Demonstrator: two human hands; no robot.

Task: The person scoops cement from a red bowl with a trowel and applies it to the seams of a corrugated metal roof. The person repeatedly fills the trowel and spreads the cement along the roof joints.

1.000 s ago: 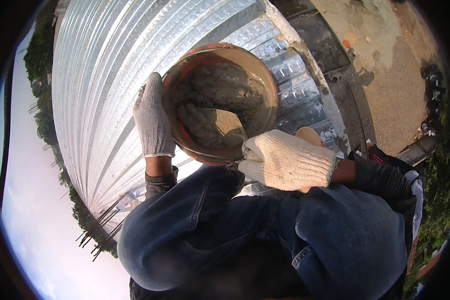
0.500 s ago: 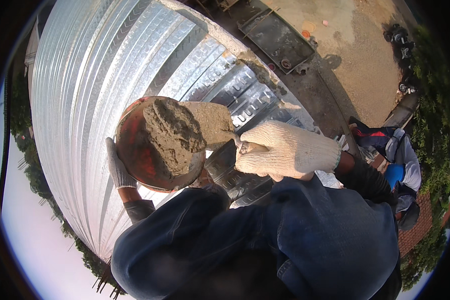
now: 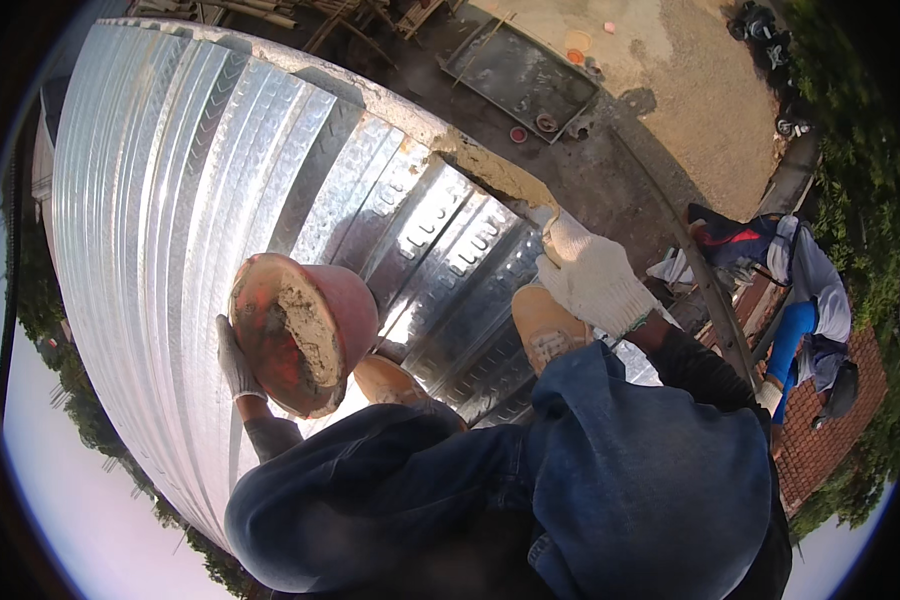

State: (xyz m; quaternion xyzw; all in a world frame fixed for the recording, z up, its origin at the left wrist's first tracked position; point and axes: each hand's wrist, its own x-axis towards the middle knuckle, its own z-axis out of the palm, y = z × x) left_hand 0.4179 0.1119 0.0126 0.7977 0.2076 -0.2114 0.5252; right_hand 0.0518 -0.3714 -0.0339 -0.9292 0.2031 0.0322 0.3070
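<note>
My left hand (image 3: 234, 362), in a grey glove, grips a reddish round bowl (image 3: 345, 295) from behind; the bowl is tipped on its side with its mouth facing me. Grey mortar (image 3: 308, 335) clings inside it. My right hand (image 3: 592, 277), in a white knit glove, reaches to the band of mortar (image 3: 500, 175) along the edge of the corrugated metal roof (image 3: 190, 200), fingertips at the mortar. Whether it holds anything is hidden by the glove. My jeans-clad knees (image 3: 570, 480) and tan boots (image 3: 550, 325) rest on the roof sheets.
The roof drops off just past my right hand. Far below lie a flat mixing tray (image 3: 520, 75), pale ground and parked motorbikes (image 3: 770, 30). A person in blue and white (image 3: 810, 300) bends over red brick paving (image 3: 830, 420) at right. Trees ring the view.
The bowl has swung down to my left and tipped onto its side. My right hand left the bowl and moved up and right to the roof's mortared edge.
</note>
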